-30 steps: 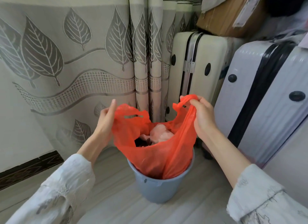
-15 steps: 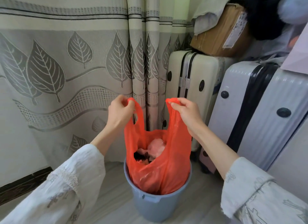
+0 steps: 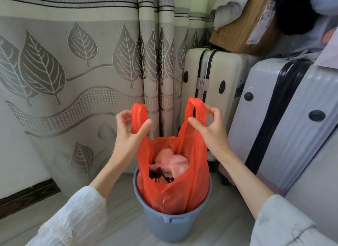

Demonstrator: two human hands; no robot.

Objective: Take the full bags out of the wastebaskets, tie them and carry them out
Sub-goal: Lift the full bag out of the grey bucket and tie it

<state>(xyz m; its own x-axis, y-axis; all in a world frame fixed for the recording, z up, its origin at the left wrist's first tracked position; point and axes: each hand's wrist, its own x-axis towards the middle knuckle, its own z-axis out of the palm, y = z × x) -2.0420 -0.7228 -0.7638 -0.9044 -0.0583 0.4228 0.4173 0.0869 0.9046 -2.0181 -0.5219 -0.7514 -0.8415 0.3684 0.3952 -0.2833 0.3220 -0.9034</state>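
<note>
Red bag (image 3: 175,187) w/ trash sits in the blue bin (image 3: 173,225) on the floor, left hand (image 3: 130,130) & right hand (image 3: 210,128) each pinching a handle loop held upright, so lifting out, tying & carrying all remain.

Pale wood-look floor (image 3: 118,220) in a curtained corner

On it stand a blue wastebasket (image 3: 170,227) (orange bag inside), a cream suitcase (image 3: 210,84) and a white suitcase (image 3: 292,117).
</note>
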